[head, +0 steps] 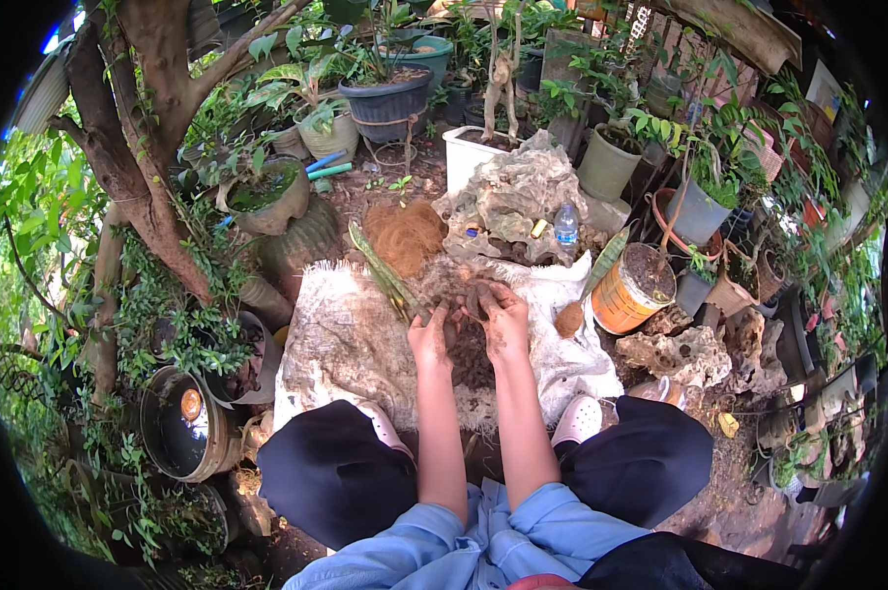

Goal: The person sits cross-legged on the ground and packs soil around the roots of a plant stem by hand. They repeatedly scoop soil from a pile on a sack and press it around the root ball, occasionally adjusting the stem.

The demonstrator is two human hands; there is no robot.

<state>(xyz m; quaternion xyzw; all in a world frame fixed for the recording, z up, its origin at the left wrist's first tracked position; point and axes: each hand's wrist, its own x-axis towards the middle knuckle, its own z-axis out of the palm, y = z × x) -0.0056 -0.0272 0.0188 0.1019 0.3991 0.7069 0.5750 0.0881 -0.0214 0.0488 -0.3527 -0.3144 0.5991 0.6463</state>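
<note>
My left hand [431, 341], dirty with soil, is closed around the lower end of long green snake plant leaves [385, 269] that slant up to the left. Close beside it, my right hand [506, 321] has its bent fingers on a dark clump of soil [473, 304]. Both hands are over a heap of dark soil [473, 361] on a worn white woven sack [341, 339]; the leaves' base is hidden by the fingers. To the right on the sack, a separate snake plant leaf [608, 259] has its base wrapped in a brown fibre ball [569, 319].
Beyond the sack lie brown coconut fibre [406, 234] and a pitted rock [521, 184] bearing a plastic water bottle [566, 226]. An orange bucket of soil [627, 295] and rough stones [676, 355] are at right. A water-filled tub [219, 457] and a tree trunk [134, 177] stand left.
</note>
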